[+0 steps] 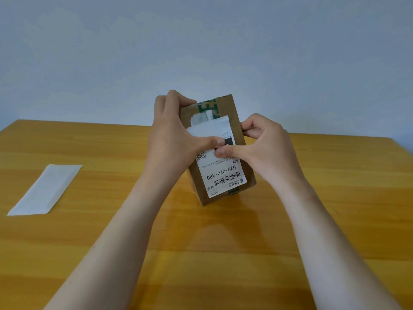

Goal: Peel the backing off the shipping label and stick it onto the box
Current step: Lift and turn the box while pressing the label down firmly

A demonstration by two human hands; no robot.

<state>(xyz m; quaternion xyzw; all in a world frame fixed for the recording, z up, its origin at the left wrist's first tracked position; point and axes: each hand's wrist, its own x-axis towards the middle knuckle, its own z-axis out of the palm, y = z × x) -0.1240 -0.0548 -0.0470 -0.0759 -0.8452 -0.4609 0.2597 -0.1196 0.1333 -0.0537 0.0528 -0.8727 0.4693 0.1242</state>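
A brown cardboard box (238,121) with green printed tape stands tilted on its lower edge in the middle of the table. A white shipping label (220,175), with a barcode and "070-070-A80" printed upside down, lies on the face turned toward me. My left hand (172,139) wraps the box's left side, its thumb pressing on the label's middle. Gripping the right side is my right hand (266,148), whose thumb meets the left thumb on the label. The label's upper part looks slightly lifted from the box.
A white backing strip (45,190) lies flat on the wooden table (335,198) at the left. A pale wall stands behind the table's far edge.
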